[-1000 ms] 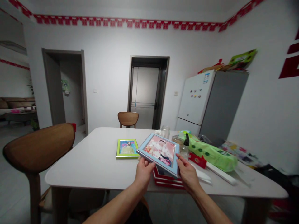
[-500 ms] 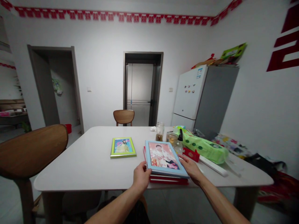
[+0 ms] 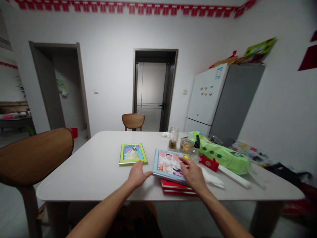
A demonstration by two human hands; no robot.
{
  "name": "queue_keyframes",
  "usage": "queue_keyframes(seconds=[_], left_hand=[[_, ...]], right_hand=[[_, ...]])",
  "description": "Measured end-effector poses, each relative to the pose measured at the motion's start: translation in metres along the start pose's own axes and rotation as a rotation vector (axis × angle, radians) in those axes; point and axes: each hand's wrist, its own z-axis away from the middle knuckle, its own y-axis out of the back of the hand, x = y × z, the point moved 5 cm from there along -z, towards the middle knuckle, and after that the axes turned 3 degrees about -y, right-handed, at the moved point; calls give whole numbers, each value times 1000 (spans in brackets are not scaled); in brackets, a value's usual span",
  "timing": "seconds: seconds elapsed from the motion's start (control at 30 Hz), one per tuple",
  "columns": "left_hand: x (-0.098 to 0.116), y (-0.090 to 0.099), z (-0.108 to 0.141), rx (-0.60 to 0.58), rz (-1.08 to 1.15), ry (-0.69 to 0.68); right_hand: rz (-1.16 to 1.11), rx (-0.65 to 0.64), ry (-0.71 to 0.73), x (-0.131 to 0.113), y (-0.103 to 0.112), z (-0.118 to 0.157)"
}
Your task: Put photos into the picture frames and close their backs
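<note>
A light-blue picture frame holding a photo lies over a stack of red books or albums, its left side jutting out past them. My right hand is closed at the frame's right side, fingertips over the photo; its thumb is hidden. At the frame's lower left corner is the thumb of my left hand, seeming to touch it. The other left fingers stretch toward the bottom edge of a green picture frame, which lies flat on the table to the left.
Behind the stack stand a glass jar and a round container. To the right on the white table are a red box, a green packet, a white tissue and a long white bar.
The blue frame has shifted left over the red stack. My left hand has come off its edge and moved left toward the green frame. My right hand has moved onto the photo's right side.
</note>
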Motion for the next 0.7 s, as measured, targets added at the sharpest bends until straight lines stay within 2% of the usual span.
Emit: queue_keyframes(seconds=[0.07,0.1,0.17,0.27,0.33,0.43,0.53,0.7], left_hand=[[-5,-2,-11,-62,53,-67],[-6,-6,-14,-111,91,-106],[-5,-18,-16,-201,158,-170],[-4,-28,-16,-227,204,-197],[-7,-30,-19,-196,192,-174],[-13,-31,-27,-167,115,-128],[-18,-24,-36,-126,-30,-89],[-31,3,-58,-50,-308,-47]], right_hand=[[54,-81,274,-52,-24,21],[138,-88,343,-69,-36,28],[309,-47,285,-80,-53,31],[474,-128,142,-59,-63,24],[498,-177,131,-41,-59,24],[482,-171,144,-26,-47,31],[418,-140,162,-26,-41,42],[294,-131,234,-35,-37,57]])
